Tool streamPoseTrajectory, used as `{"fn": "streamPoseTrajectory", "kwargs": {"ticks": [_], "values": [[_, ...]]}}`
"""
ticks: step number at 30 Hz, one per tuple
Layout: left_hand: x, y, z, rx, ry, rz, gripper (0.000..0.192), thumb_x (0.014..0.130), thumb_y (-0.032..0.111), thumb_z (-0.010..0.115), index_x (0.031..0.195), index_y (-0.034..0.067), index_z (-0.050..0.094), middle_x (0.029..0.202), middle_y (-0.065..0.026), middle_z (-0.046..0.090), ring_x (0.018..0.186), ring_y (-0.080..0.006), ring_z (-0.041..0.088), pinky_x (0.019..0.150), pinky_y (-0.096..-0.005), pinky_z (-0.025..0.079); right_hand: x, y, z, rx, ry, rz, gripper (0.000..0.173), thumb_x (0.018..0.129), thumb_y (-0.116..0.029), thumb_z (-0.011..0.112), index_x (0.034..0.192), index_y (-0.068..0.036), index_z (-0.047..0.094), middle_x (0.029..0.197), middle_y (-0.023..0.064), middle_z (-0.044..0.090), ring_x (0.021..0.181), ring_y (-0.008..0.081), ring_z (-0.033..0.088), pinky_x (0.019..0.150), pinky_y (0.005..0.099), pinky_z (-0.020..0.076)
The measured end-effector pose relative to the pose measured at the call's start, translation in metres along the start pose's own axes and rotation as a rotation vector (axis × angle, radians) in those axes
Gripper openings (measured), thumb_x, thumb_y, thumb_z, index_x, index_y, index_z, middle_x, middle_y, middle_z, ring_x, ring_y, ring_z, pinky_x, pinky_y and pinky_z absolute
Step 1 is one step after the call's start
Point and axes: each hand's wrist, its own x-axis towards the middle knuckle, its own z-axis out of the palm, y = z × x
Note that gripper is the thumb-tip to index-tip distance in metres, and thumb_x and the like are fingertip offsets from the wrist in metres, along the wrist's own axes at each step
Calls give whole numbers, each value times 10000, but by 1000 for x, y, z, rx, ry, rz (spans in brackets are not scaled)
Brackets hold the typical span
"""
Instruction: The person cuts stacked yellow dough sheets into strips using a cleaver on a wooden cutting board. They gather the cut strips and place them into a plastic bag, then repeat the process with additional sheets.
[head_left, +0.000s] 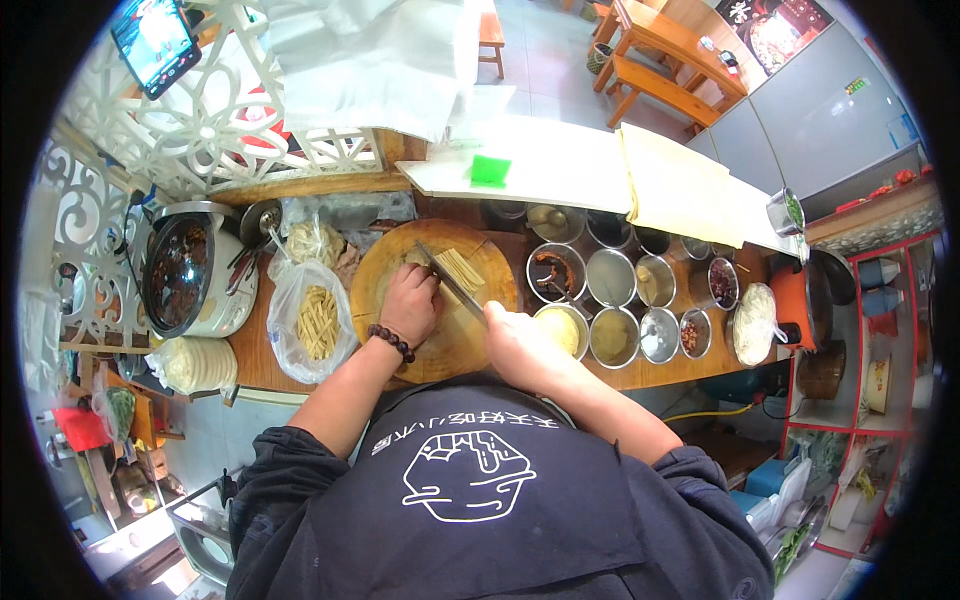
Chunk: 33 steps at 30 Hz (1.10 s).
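My right hand (517, 349) grips the handle of a kitchen knife (448, 281), whose blade slants away to the upper left over a round wooden chopping board (420, 360). To the blade's right lies a neat row of pale yellow food strips (460, 270), perhaps tofu skin. My left hand (412, 300), with a dark bead bracelet (391, 342) at its wrist, rests with bent fingers against the blade's left side. It holds down pale food (411, 256), mostly hidden beneath the fingers. Left of the board, a clear plastic bag (281, 341) stands open with similar cut strips (319, 322) inside.
Several metal containers (611, 277) of seasonings crowd the counter at right. A cooker (236, 292) with dark contents and stacked bowls (199, 365) in plastic stand at left. Beyond the board runs a white ledge (555, 154) carrying a yellow cloth (675, 180).
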Motion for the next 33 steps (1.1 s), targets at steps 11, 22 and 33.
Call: {"fn": "streamPoseTrajectory", "kwargs": {"ticks": [11, 22, 33], "values": [[4, -2, -6, -3, -44, 31, 140, 785, 43, 703, 923, 23, 714, 1019, -138, 680, 1054, -343, 626, 940, -451, 541, 8, 12, 31, 40, 84, 32, 168, 993, -77, 553, 1096, 55, 542, 968, 358, 716, 951, 540, 709, 858, 601, 564], [-2, -1, -8, 15, -74, 14, 88, 793, 46, 702, 880, 30, 691, 980, -139, 661, 1039, -348, 620, 930, -439, 545, 15, 15, 40, 56, 21, 88, 171, 990, -86, 562, 1090, 50, 542, 967, 364, 717, 947, 549, 706, 853, 605, 563], [-6, -4, -7, -7, -13, 15, 117, 782, 64, 709, 890, 24, 689, 993, -141, 660, 1061, -361, 621, 941, -435, 548, 0, -7, 7, -7, -11, 2, 160, 981, -70, 545, 1080, 55, 536, 942, 352, 718, 932, 550, 705, 844, 614, 555]]}}
